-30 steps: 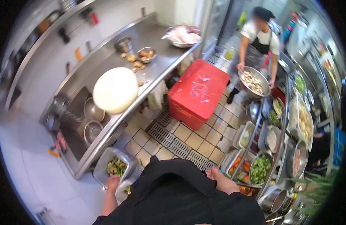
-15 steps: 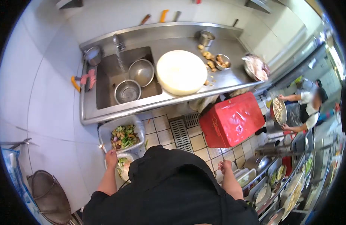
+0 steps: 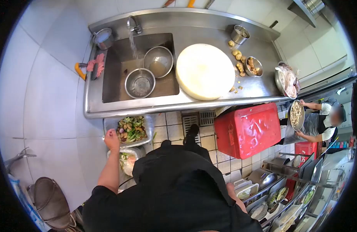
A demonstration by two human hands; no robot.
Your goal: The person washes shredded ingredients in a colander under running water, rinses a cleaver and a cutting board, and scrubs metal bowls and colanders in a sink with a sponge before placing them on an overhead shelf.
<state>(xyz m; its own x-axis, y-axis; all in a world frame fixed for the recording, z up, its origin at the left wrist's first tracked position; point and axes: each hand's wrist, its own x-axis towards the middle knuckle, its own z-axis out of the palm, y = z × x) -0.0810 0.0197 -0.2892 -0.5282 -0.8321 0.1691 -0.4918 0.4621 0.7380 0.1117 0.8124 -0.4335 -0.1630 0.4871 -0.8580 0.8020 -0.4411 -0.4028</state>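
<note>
My left hand [image 3: 112, 140] hangs beside the plastic-lined bin [image 3: 150, 131] of vegetable scraps [image 3: 131, 128], near the tiled wall. Its fingers are curled, and what they hold, if anything, is too small to make out. A second lined container [image 3: 139, 153] with scraps lies just below. At the right edge of my black clothing, my right hand [image 3: 230, 188] is mostly hidden, near some white trays [image 3: 246, 190]; its fingers do not show.
Water runs from the tap [image 3: 134, 25] into the sink [image 3: 113, 83], which holds two metal bowls. A round cutting board [image 3: 205, 71] lies on the counter beside ginger pieces [image 3: 239, 66]. A red bin [image 3: 248, 129] stands on the floor. A co-worker [image 3: 323, 121] carries a bowl at right.
My view has moved nearer the sink, and a shoe now shows on the floor. My left hand is closer to the scrap bin. My right hand has slipped mostly out of sight behind my clothing.
</note>
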